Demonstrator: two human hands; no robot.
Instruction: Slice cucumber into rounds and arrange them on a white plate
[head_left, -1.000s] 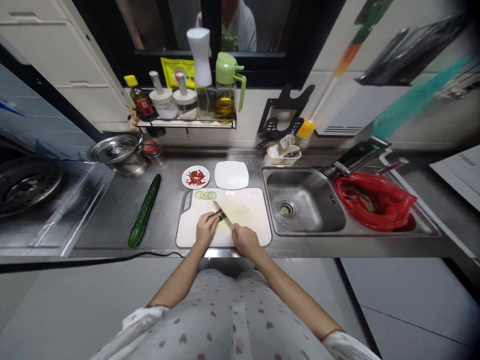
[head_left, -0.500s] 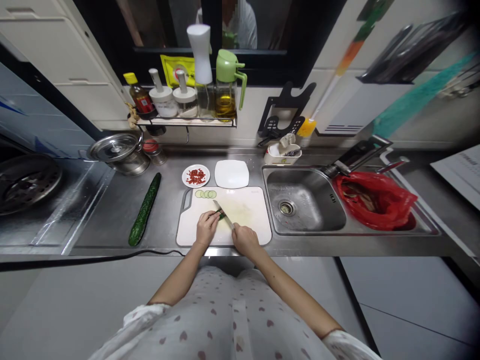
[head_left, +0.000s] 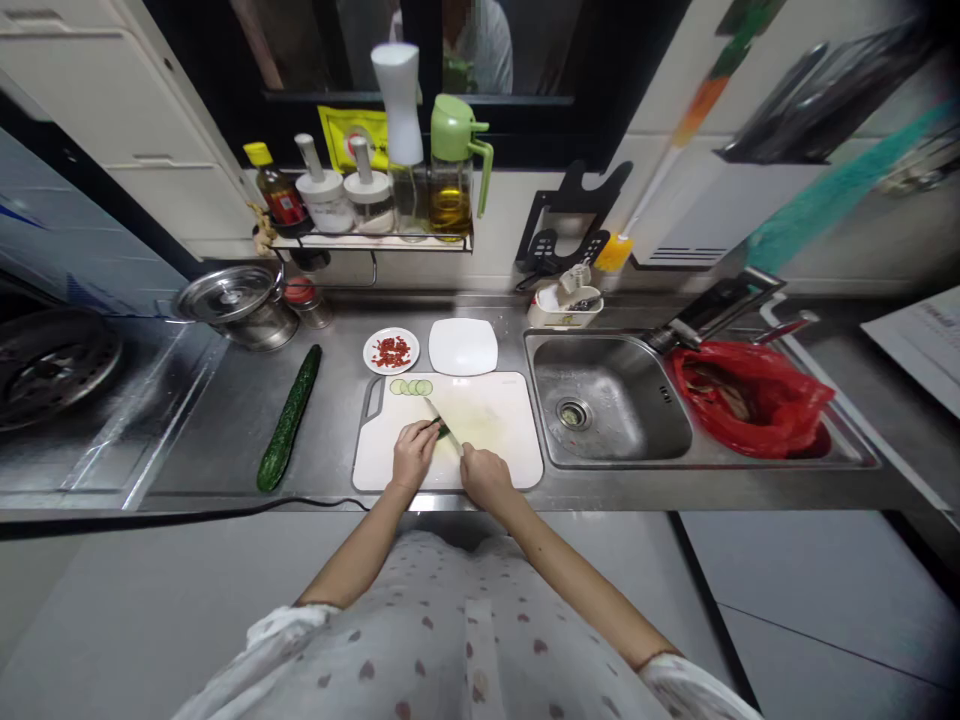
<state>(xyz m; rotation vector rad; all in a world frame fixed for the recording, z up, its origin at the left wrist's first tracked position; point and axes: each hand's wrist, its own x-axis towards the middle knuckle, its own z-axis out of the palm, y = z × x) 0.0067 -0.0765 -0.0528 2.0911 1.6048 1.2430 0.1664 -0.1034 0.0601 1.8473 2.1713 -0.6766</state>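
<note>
A white cutting board [head_left: 502,400] with a grey handle lies on the steel counter. On it, my left hand [head_left: 413,452] presses closed fingers on a small dark-green cucumber piece [head_left: 442,430], mostly hidden by the fingers and the blade. My right hand [head_left: 486,474] is wrapped round the handle of a knife [head_left: 445,428]; its blade slants up and left across the cucumber piece. Several thin cucumber slices [head_left: 411,387] overlap in a row at the board's upper left.
A whole cucumber [head_left: 289,418] lies left of the board. Behind it stand a plate of chopped red pieces [head_left: 391,351] and a white square plate [head_left: 463,346]. The sink [head_left: 615,400] and a red plastic bag [head_left: 754,400] are at the right; a lidded pot [head_left: 238,308] is at the left.
My right hand and the knife have shifted slightly left and up. My left hand stays in about the same place on the cucumber piece.
</note>
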